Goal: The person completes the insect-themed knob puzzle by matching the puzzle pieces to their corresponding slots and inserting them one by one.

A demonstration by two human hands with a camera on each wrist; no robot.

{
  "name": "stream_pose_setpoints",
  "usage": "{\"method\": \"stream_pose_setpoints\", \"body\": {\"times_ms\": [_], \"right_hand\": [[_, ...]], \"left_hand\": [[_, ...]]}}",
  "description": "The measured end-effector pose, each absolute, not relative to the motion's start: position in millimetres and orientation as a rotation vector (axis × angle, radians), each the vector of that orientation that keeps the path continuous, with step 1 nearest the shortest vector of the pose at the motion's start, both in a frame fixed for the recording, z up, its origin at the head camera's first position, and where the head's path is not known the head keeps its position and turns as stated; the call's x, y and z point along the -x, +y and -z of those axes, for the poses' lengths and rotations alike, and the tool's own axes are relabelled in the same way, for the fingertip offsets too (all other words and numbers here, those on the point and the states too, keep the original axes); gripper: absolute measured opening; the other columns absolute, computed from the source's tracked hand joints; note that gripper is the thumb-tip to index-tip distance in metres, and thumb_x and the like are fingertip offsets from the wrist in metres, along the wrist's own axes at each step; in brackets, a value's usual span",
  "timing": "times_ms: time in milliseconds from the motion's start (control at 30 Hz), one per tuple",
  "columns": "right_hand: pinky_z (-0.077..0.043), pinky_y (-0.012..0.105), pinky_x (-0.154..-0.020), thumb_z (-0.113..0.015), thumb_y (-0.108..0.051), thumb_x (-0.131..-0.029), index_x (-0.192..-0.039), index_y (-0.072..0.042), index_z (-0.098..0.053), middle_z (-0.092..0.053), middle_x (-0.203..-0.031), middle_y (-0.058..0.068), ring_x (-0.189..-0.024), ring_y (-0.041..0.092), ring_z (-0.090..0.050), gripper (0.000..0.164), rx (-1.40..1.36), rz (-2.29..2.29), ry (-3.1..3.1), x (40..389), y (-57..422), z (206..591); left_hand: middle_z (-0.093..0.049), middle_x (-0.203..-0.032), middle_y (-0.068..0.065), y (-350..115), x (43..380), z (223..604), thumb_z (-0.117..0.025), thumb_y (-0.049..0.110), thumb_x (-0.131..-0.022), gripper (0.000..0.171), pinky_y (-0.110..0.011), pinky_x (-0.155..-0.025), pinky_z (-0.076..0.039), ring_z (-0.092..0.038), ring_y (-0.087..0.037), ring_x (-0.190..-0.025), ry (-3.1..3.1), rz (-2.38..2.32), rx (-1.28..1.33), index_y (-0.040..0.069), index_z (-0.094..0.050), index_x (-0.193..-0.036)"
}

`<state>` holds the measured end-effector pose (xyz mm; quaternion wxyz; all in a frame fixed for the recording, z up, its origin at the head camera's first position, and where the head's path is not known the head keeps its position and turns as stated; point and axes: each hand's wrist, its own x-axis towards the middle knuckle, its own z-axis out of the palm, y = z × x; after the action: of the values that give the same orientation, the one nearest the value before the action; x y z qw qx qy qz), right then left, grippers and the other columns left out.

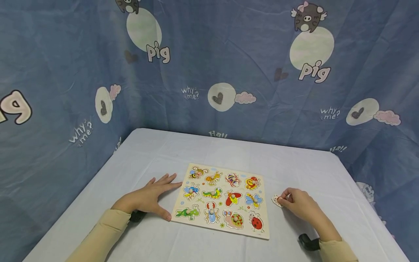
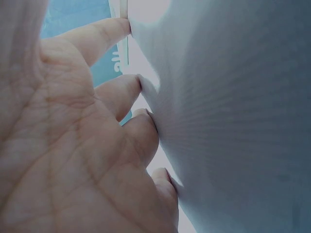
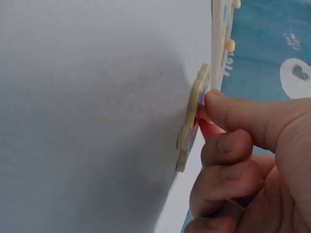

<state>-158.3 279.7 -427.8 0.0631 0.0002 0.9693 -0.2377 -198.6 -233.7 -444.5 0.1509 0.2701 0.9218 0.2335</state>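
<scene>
A square wooden knob puzzle board (image 1: pixel 265 230) with insect pictures lies flat on the white table. My left hand (image 1: pixel 148 196) rests with spread fingers beside its left edge, the thumb and index fingertip at that edge. In the left wrist view the fingertips (image 2: pixel 131 94) press on the white cloth. Off the board's right side, my right hand (image 1: pixel 300 204) pinches a small flat wooden puzzle piece (image 3: pixel 191 119) between thumb and index finger. That piece is tilted up near the cloth, its picture mostly hidden. The ladybug (image 1: pixel 256 222) at the board's lower right shows no knob.
Several knobbed pieces, such as a snail (image 1: pixel 236 219) and a caterpillar (image 1: pixel 212 193), sit in the board. White cloth covers the table (image 1: pixel 183 145). A blue printed curtain (image 1: pixel 196 65) hangs behind and at the sides.
</scene>
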Motion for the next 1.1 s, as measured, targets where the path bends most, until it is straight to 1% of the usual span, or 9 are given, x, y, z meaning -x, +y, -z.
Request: {"method": "stream_pose_setpoints", "body": {"times_ms": [167,333,500,633,833,1100], "right_hand": [[-0.033,0.025,-0.049,-0.072,-0.022,-0.092,-0.094,-0.014,-0.067,-0.046,-0.062,-0.003,-0.056,0.013,-0.043,0.010,0.076,0.764,2.902,160,283,427],[-0.033,0.023,-0.048,-0.070,-0.019,-0.093,-0.098,-0.015,-0.068,-0.047,-0.063,-0.004,-0.056,0.010,-0.042,0.005,0.180,0.786,2.873,163,289,427],[-0.033,0.022,-0.048,-0.069,-0.018,-0.094,-0.101,-0.017,-0.069,-0.046,-0.064,-0.005,-0.056,0.008,-0.040,0.007,0.254,0.798,2.849,166,294,428],[-0.034,0.022,-0.049,-0.069,-0.018,-0.095,-0.102,-0.017,-0.069,-0.046,-0.064,-0.005,-0.056,0.007,-0.040,0.007,0.301,0.808,2.845,167,297,428],[-0.035,0.023,-0.049,-0.068,-0.017,-0.095,-0.102,-0.015,-0.069,-0.047,-0.064,-0.005,-0.056,0.007,-0.041,0.008,0.291,0.813,2.848,165,296,429],[-0.036,0.023,-0.049,-0.069,-0.020,-0.095,-0.099,-0.013,-0.067,-0.048,-0.063,-0.004,-0.056,0.008,-0.043,0.008,0.248,0.830,2.858,162,294,430]], "left_hand": [[-0.012,-0.170,-0.007,-234,198,444,-0.086,0.069,-0.058,0.118,-0.073,-0.118,-0.001,-0.004,-0.039,-0.157,2.647,-0.670,-0.779,0.030,-0.036,-0.157],[-0.012,-0.170,-0.006,-233,198,444,-0.086,0.069,-0.058,0.117,-0.072,-0.119,-0.001,-0.004,-0.039,-0.157,2.643,-0.671,-0.772,0.030,-0.036,-0.157],[-0.012,-0.170,-0.006,-234,198,445,-0.086,0.069,-0.058,0.117,-0.072,-0.119,-0.001,-0.004,-0.038,-0.157,2.644,-0.670,-0.767,0.031,-0.036,-0.157],[-0.012,-0.170,-0.005,-234,199,446,-0.086,0.069,-0.057,0.117,-0.072,-0.119,0.000,-0.004,-0.038,-0.157,2.650,-0.666,-0.761,0.034,-0.035,-0.156],[-0.012,-0.170,-0.005,-235,199,447,-0.086,0.069,-0.057,0.117,-0.072,-0.119,0.000,-0.004,-0.038,-0.157,2.651,-0.669,-0.764,0.034,-0.035,-0.156],[-0.012,-0.170,-0.006,-234,199,446,-0.086,0.069,-0.057,0.116,-0.072,-0.119,-0.001,-0.004,-0.038,-0.157,2.656,-0.665,-0.756,0.034,-0.036,-0.156]]}}
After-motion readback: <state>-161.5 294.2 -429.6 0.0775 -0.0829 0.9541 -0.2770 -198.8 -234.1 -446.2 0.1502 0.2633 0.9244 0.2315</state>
